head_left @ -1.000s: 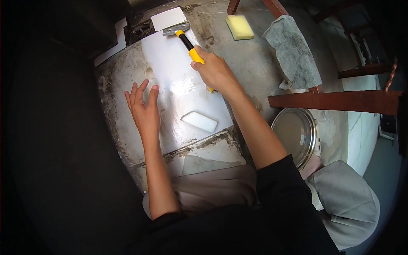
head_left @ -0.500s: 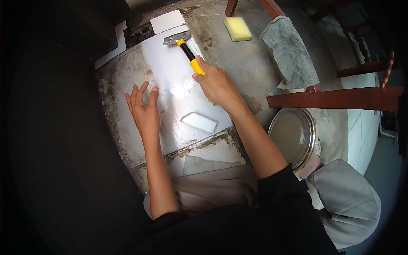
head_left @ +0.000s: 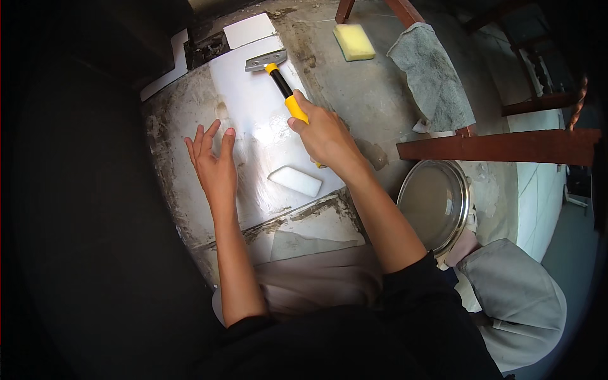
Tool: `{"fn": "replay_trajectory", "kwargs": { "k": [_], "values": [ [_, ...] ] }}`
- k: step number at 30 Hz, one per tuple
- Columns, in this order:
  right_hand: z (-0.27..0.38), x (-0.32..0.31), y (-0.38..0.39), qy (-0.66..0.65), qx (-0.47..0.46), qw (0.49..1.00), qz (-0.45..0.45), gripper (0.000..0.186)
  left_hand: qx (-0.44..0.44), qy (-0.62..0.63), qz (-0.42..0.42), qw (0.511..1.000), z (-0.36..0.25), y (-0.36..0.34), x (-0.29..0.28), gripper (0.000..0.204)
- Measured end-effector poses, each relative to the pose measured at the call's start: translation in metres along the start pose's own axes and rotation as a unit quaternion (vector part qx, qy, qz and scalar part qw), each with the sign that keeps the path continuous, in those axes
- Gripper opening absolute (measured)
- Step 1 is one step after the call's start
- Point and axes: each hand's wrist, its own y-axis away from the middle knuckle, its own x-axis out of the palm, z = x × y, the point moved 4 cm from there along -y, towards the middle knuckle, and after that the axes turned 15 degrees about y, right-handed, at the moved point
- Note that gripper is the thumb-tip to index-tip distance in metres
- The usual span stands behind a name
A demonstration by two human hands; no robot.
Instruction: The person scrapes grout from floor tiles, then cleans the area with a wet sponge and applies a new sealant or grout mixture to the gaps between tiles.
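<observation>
My right hand (head_left: 326, 134) is wrapped round the yellow and black handle of a scraper (head_left: 279, 79). The tool's wide metal head lies at the far part of a wet, shiny white tile (head_left: 247, 88). To the left, my left hand (head_left: 214, 155) hovers over the tile's dull, stained side with its fingers spread and nothing in them. Between my forearms a white eraser-like sponge block (head_left: 295, 180) rests on the tile, near its front edge.
A yellow sponge (head_left: 354, 42) with a green underside lies far right on the concrete floor. A grey cloth (head_left: 432, 79) hangs over a red-brown wooden frame (head_left: 494, 146). Close to my right foot stands a round metal basin (head_left: 468, 212) of water. Loose white tile pieces (head_left: 250, 30) lie at the back.
The scraper has slid slightly toward me, along with my right hand. My left hand has hardly moved.
</observation>
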Motion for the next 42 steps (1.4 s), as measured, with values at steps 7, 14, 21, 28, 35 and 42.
{"fn": "replay_trajectory", "kwargs": {
  "k": [7,14,21,28,35,42],
  "values": [
    [-0.008,0.01,0.013,0.031,-0.01,0.999,-0.024,0.057,0.001,-0.004,-0.006,1.0,0.006,0.0,-0.003,0.041],
    [-0.007,0.002,0.004,0.012,0.008,1.0,-0.014,0.057,0.006,0.0,0.005,1.0,0.002,-0.001,0.002,0.04],
    [-0.01,-0.003,0.004,-0.017,0.01,1.0,-0.017,0.057,0.008,-0.004,0.01,1.0,0.001,0.001,0.006,0.04],
    [-0.015,0.01,0.002,0.011,-0.02,0.999,-0.024,0.057,0.015,-0.011,0.001,1.0,0.007,-0.004,-0.001,0.04],
    [-0.013,0.01,0.003,0.046,-0.031,0.997,-0.047,0.056,-0.001,-0.013,-0.003,1.0,0.006,0.001,-0.001,0.04],
    [-0.011,0.0,0.001,-0.033,0.004,0.999,0.006,0.057,-0.001,-0.011,0.01,1.0,0.006,0.004,0.004,0.041]
  ]
}}
